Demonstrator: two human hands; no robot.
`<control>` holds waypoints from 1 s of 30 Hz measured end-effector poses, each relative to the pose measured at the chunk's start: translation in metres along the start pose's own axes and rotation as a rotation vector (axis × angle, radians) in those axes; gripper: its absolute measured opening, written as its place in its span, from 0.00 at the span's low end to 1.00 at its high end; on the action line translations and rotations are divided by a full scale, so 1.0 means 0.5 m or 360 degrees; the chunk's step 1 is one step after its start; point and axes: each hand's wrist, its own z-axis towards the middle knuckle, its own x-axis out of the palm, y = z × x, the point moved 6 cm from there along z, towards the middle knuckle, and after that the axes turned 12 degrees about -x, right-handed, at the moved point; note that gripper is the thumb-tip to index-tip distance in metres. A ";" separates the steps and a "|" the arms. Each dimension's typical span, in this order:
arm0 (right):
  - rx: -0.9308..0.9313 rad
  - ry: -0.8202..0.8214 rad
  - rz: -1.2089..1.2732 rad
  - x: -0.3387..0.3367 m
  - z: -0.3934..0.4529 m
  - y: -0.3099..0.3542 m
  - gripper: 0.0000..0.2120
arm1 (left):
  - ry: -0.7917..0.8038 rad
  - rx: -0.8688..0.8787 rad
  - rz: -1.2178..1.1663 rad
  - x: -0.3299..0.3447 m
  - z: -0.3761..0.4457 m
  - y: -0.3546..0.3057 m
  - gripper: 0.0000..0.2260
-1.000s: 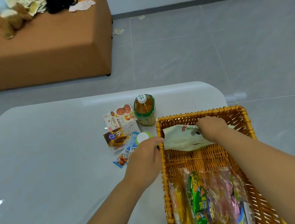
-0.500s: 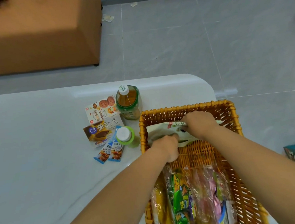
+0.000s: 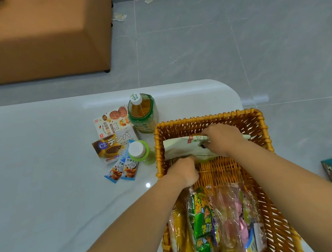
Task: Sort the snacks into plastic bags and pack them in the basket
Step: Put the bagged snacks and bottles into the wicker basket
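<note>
While both hands (image 3: pixel 220 139) hold a pouch (image 3: pixel 180 149), "C2" box (image 3: pixel 114 145) lies nearby.

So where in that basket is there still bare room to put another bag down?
A bare wicker strip of the basket lies between the pale packet, held by the left hand and right hand, and the bagged snacks at the near end. Beside the basket, boxes and bottles crowd the table.

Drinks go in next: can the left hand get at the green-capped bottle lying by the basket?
Probably yes. The left hand sits inside the basket at its left wall, and the bottle lies just outside that wall, nothing over it. It must first release the pouch.
</note>
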 end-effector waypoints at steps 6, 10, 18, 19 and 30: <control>0.0003 0.0065 0.0319 -0.013 -0.012 0.035 0.14 | -0.0035 0.0063 -0.0453 -0.036 -0.065 0.015 0.17; -0.0038 -0.0119 0.0595 -0.045 -0.022 0.088 0.20 | -0.0251 0.0204 -0.0578 -0.063 -0.150 0.037 0.17; -0.0278 -0.0551 0.0858 -0.124 0.017 0.244 0.17 | -0.0718 -0.0037 -0.1340 -0.133 -0.200 0.231 0.15; -0.0314 -0.0557 0.0851 -0.124 0.027 0.266 0.17 | -0.0779 -0.0081 -0.1455 -0.138 -0.194 0.263 0.16; -0.0220 -0.0595 0.0625 -0.042 0.109 0.377 0.19 | -0.1123 -0.0507 -0.1075 -0.239 -0.022 0.467 0.19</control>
